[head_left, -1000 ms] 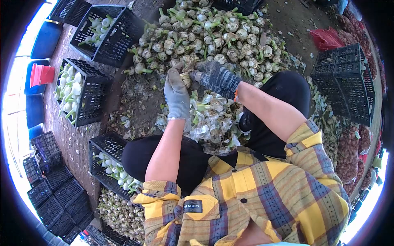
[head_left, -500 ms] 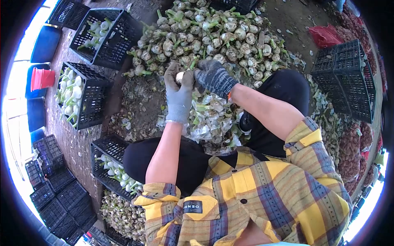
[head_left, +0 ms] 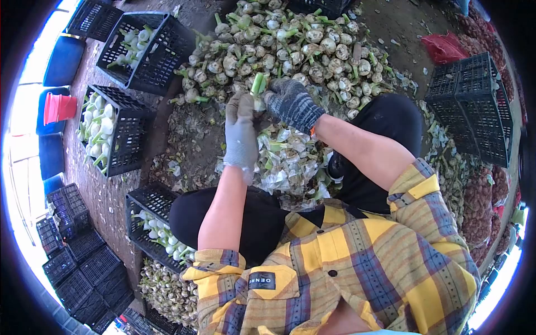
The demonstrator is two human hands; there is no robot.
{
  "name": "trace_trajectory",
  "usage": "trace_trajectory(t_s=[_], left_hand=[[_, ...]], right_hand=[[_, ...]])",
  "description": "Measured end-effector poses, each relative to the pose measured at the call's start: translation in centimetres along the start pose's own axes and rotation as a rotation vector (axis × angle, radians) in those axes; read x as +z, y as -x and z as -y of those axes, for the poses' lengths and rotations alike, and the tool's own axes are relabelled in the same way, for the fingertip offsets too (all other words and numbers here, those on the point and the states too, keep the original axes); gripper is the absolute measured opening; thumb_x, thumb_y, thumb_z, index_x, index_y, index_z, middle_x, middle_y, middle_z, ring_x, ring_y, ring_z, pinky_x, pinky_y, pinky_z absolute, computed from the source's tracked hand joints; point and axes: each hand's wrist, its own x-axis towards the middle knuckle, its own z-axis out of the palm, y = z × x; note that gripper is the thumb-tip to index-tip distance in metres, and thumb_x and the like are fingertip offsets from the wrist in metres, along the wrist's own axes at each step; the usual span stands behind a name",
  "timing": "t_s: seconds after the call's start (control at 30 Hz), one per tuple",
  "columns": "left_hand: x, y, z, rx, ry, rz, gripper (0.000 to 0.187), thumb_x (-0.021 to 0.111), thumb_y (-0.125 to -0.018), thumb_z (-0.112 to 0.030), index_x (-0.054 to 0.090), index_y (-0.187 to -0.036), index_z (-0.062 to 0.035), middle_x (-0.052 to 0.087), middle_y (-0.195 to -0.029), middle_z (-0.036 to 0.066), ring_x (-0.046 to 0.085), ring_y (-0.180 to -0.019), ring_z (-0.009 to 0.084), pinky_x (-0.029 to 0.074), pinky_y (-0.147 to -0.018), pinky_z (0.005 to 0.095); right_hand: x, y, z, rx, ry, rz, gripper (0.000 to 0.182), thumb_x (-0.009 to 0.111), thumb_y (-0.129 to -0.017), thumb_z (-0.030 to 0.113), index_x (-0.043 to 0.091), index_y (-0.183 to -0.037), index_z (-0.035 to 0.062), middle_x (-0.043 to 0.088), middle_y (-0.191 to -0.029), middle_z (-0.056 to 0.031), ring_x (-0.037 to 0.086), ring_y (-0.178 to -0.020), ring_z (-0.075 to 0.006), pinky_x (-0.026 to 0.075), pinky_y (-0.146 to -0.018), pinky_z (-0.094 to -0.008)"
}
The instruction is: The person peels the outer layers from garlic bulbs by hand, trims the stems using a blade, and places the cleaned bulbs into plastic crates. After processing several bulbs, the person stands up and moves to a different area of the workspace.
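Grip: left hand (head_left: 241, 116) closed round a green-stemmed bulb (head_left: 258, 86), right hand (head_left: 293, 103) curled against it, its hold unclear
Left of grip: black crates (head_left: 133, 134) holding white bulbs (head_left: 97, 127)
Beyond grip: pile of soiled bulbs (head_left: 290, 53)
Bodyward of grip: peelings (head_left: 287, 164)
Partly hiding bulb: gloves (head_left: 240, 142)

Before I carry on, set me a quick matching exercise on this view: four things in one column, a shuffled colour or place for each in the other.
Things:
1. left hand
2. right hand
3. held bulb
4. bucket

Descriptions:
A. red, near the picture's left edge
B. gloved, dark with pale streaks
C. between both hands, green at its upper end
D. gloved, mostly plain pale grey

Right pairs: 1-D, 2-B, 3-C, 4-A
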Motion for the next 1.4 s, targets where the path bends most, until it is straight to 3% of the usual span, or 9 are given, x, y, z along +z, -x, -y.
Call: trace_trajectory(t_s=[0.1, 0.3, 0.47, 0.57, 0.7, 0.87, 1.23, 1.37, 1.4], left_hand=[[-1.2, -0.9, 0.1, -0.216, 0.225, 0.151, 0.031, 0.054, -0.089, -0.031, 0.051, -0.110, -0.0081, 0.059, -0.091, 0.002, 0.056, -0.076, 0.0122, 0.047, -0.067, 0.0301], [-0.4, -0.4, 0.7, 0.001, -0.069, 0.044, 0.028, 0.053, -0.089, -0.033, 0.054, -0.107, -0.0102, 0.060, -0.095, 0.004, 0.057, -0.081, 0.0147, 0.048, -0.071, 0.0321], [-1.0, -0.6, -0.2, -0.184, 0.318, 0.182, 0.025, 0.050, -0.090, -0.027, 0.054, -0.105, -0.0074, 0.061, -0.094, 0.005, 0.058, -0.078, 0.0153, 0.049, -0.067, 0.0297], [-1.5, -0.9, 0.0, -0.245, 0.467, 0.239, 0.027, 0.051, -0.090, -0.027, 0.052, -0.105, -0.0042, 0.060, -0.091, 0.007, 0.061, -0.077, 0.0187, 0.053, -0.067, 0.0305], [-2.8, -1.7, 0.2, -0.340, 0.637, 0.380, 0.030, 0.051, -0.090, -0.029, 0.051, -0.106, -0.0030, 0.059, -0.092, 0.009, 0.062, -0.075, 0.0199, 0.055, -0.066, 0.0314], [-0.2, 0.0, -0.6, -0.150, 0.074, 0.121, 0.029, 0.054, -0.089, -0.029, 0.052, -0.108, -0.0068, 0.061, -0.091, 0.005, 0.058, -0.073, 0.0148, 0.048, -0.059, 0.0258], [-3.5, -2.0, 0.4, -0.327, 0.464, 0.467, 0.023, 0.052, -0.090, -0.024, 0.053, -0.103, -0.0055, 0.060, -0.092, 0.007, 0.060, -0.075, 0.0161, 0.053, -0.065, 0.0320], [-1.3, -0.8, -0.7, -0.172, 0.202, 0.307, 0.024, 0.052, -0.090, -0.025, 0.052, -0.104, -0.0056, 0.059, -0.093, 0.007, 0.060, -0.077, 0.0153, 0.053, -0.067, 0.0314], [-1.1, -0.6, -0.5, -0.122, 0.182, 0.271, 0.026, 0.052, -0.090, -0.026, 0.052, -0.105, -0.0043, 0.060, -0.093, 0.007, 0.059, -0.079, 0.0158, 0.052, -0.067, 0.0306]], right_hand=[[0.2, -0.1, -0.1, 0.020, -0.068, 0.025, 0.033, 0.054, -0.075, 0.030, 0.062, -0.081, -0.0012, 0.059, -0.078, -0.0262, 0.058, -0.074, -0.0400, 0.046, -0.067, -0.0440], [-0.2, 0.1, 0.4, 0.032, -0.010, -0.010, 0.032, 0.054, -0.076, 0.028, 0.062, -0.087, -0.0010, 0.060, -0.081, -0.0256, 0.059, -0.077, -0.0393, 0.046, -0.069, -0.0431], [-0.5, 0.5, 1.7, 0.064, -0.133, -0.003, 0.031, 0.053, -0.078, 0.027, 0.063, -0.089, -0.0002, 0.062, -0.084, -0.0230, 0.059, -0.080, -0.0376, 0.047, -0.072, -0.0415], [-0.1, -0.1, 0.7, 0.074, -0.120, 0.066, 0.025, 0.055, -0.084, 0.020, 0.062, -0.094, -0.0016, 0.065, -0.078, -0.0111, 0.060, -0.065, -0.0128, 0.047, -0.059, -0.0285], [-0.6, 0.5, 1.2, 0.145, -0.512, 0.125, 0.028, 0.053, -0.080, 0.026, 0.063, -0.088, 0.0008, 0.063, -0.076, -0.0175, 0.060, -0.071, -0.0280, 0.046, -0.066, -0.0369], [-1.4, -0.1, 0.7, 0.053, -0.066, 0.095, 0.024, 0.051, -0.083, 0.020, 0.062, -0.090, 0.0001, 0.063, -0.074, -0.0104, 0.056, -0.065, -0.0159, 0.045, -0.062, -0.0311], [-1.8, 0.5, 1.0, 0.426, -1.021, 0.280, 0.019, 0.049, -0.087, 0.018, 0.061, -0.085, 0.0039, 0.059, -0.071, -0.0049, 0.056, -0.062, -0.0122, 0.045, -0.053, -0.0273], [-2.6, 0.2, 0.5, -0.309, 0.061, 0.238, 0.020, 0.048, -0.087, 0.017, 0.060, -0.084, 0.0018, 0.060, -0.072, -0.0045, 0.058, -0.061, -0.0132, 0.046, -0.052, -0.0270], [-3.1, 1.0, 2.3, -0.117, -0.134, 0.267, 0.019, 0.050, -0.087, 0.018, 0.060, -0.084, 0.0028, 0.060, -0.072, -0.0041, 0.058, -0.061, -0.0132, 0.046, -0.052, -0.0271]])
